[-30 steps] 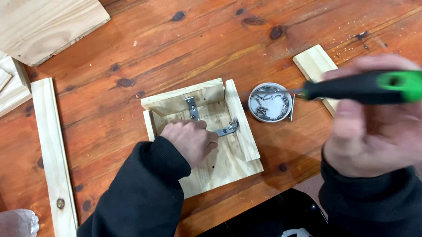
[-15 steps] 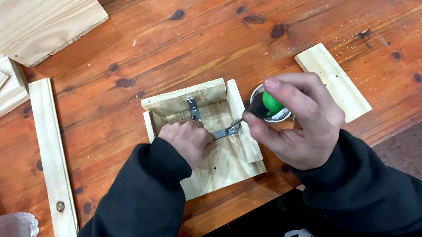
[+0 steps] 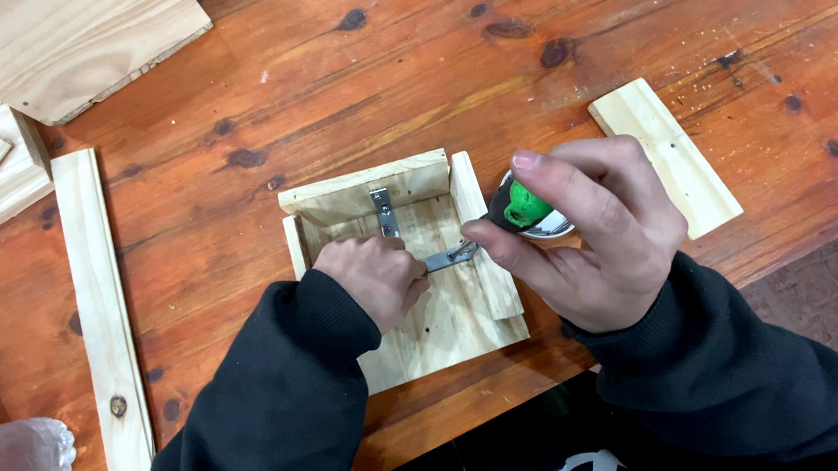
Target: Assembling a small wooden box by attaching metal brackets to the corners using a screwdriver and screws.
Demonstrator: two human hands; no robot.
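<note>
Left hand (image 3: pixel 376 277) is pressing, grip clenched, on a metal bracket (image 3: pixel 449 258) inside the small wooden box (image 3: pixel 407 255) on the worktop (image 3: pixel 351 81) | right hand (image 3: pixel 589 229) is grasping a green-handled screwdriver (image 3: pixel 521 206) at the bracket | best keeping the tool upright, bracket pinned flat | round tin (image 3: pixel 554 226) behind the fingers, contents hidden

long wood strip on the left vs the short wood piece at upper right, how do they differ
The long strip is narrow and much longer; the short piece is wider and stubbier. The long strip runs nearly straight up the picture; the short piece lies diagonally, near the right hand. Both are pale, unfinished wood lying flat on the reddish table.
</note>
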